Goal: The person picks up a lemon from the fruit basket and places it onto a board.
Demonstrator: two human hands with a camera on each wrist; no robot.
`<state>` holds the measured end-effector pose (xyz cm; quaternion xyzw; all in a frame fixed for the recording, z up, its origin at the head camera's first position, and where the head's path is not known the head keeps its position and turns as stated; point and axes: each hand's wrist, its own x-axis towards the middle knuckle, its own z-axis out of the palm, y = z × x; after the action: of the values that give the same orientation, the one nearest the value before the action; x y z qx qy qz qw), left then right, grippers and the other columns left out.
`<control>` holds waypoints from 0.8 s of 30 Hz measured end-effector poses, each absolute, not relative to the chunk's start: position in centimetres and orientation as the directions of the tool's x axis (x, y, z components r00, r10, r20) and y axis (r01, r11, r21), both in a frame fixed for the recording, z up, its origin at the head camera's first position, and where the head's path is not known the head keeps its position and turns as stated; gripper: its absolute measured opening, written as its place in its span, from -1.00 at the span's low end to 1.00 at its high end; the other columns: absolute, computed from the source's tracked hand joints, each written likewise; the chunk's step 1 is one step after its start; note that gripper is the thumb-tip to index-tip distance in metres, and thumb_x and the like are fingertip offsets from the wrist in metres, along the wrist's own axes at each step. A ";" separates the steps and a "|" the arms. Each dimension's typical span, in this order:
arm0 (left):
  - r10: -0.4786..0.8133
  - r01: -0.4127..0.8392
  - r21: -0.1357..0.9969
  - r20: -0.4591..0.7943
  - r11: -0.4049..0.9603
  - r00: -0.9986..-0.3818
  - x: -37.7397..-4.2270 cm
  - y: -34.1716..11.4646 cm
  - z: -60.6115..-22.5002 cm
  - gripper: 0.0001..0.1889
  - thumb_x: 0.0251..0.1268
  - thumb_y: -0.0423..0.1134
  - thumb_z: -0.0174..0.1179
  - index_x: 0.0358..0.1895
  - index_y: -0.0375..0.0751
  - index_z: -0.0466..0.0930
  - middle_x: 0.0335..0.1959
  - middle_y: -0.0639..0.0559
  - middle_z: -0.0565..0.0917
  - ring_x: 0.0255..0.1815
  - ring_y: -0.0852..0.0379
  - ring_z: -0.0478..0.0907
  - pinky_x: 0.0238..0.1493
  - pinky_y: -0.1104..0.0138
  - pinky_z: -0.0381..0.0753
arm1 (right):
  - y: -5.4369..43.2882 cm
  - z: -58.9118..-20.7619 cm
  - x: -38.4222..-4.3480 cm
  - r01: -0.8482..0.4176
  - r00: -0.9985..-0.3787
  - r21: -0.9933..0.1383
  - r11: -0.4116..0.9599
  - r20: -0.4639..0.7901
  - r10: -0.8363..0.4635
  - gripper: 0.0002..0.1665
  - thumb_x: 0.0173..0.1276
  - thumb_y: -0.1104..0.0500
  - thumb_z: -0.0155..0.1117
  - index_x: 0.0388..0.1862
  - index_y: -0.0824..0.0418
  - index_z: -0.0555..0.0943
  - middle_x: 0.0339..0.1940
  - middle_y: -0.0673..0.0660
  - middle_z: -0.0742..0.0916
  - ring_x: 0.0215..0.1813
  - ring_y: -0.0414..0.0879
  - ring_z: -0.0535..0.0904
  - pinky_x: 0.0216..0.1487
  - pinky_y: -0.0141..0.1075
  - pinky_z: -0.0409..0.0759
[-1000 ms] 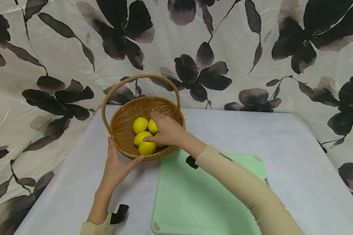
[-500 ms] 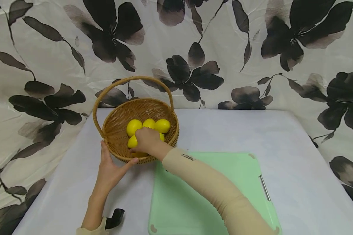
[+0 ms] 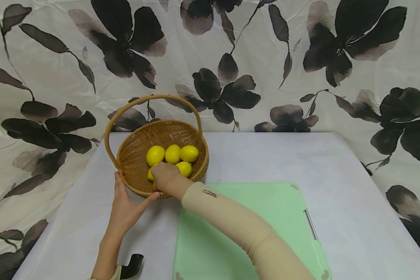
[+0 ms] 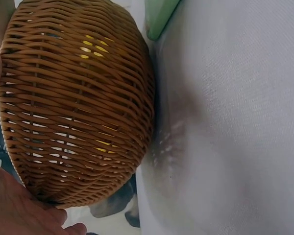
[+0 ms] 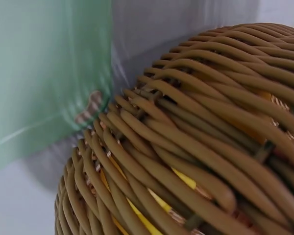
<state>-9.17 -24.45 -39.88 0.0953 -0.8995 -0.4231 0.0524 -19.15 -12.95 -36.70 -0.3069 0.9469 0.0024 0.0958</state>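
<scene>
Basket [image 3: 168, 134], round, brown, woven wicker w/ tall arched handle [image 3: 155, 96], stands on the white tabletop [image 3: 266, 155], L of ctr on my head feed, near the far edge. Inside I count at least five yellow oval lemons [image 3: 172, 154]: three side by side at the back, one just R of the hand, one partly hidden L of it. A bit more yellow shows below the knuckles; can't tell if that's a separate one. L hand [image 3: 125, 208] is at the basket's near-L side, fingers straight & spread, thumb on the near rim, the rest against the side; L wrist cam shows me the woven wall btwn them. R hand [image 3: 168, 177] reaches down in among the lemons, back of hand up; fingertips hidden, so can't tell if it's gripping one. R wrist cam gives me mostly wicker, w/ yellow thru the gaps. Beige long sleeve [image 3: 238, 221] on the R arm crosses above a flat mint-green board [image 3: 210, 252], whose corner is right by the basket; can't tell if touching. Black curved piece [image 3: 132, 266] sits at the L wrist. Bkgd: white cloth w/ dark flowers [image 3: 283, 77].
</scene>
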 end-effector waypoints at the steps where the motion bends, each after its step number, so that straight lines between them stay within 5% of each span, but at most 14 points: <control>1: -0.214 -0.125 0.772 0.014 0.624 -0.977 -9.2 -24.4 -39.9 0.34 0.09 0.10 0.36 0.44 -0.08 -0.76 0.54 -0.12 -0.54 0.57 -0.25 -0.40 0.44 -0.26 -0.06 | -12.9 -36.7 -19.2 -0.585 -0.791 -0.049 0.809 -0.183 -0.583 -0.83 0.34 0.01 0.27 -0.12 -0.03 0.61 -0.36 -0.10 0.66 -0.50 -0.28 0.50 -0.57 -0.48 0.46; 9: -0.206 -0.127 0.761 0.009 0.636 -0.979 -9.2 -24.6 -39.7 0.35 0.08 0.11 0.36 0.44 -0.13 -0.76 0.54 -0.14 -0.55 0.57 -0.28 -0.40 0.45 -0.26 -0.07 | -12.7 -36.0 -19.3 -0.628 -0.765 -0.048 0.777 -0.149 -0.627 -0.80 0.30 0.02 0.31 -0.15 0.02 0.58 -0.40 -0.09 0.61 -0.50 -0.27 0.46 -0.58 -0.51 0.44; 24: -0.206 -0.136 0.773 -0.007 0.620 -0.979 -9.3 -24.6 -40.0 0.33 0.12 0.14 0.31 0.43 -0.03 -0.80 0.53 -0.10 -0.57 0.55 -0.33 -0.41 0.39 -0.35 -0.09 | -10.4 -32.9 -19.3 -0.614 -0.771 -0.266 0.743 -0.003 -0.637 -0.50 0.01 -0.23 0.50 -0.40 0.08 0.50 -0.55 -0.09 0.51 -0.50 -0.27 0.43 -0.47 -0.51 0.41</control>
<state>-9.33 -24.57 -40.00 0.0950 -0.8989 -0.4257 0.0411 -19.33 -10.42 -32.90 -0.3353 0.9325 -0.1260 0.0469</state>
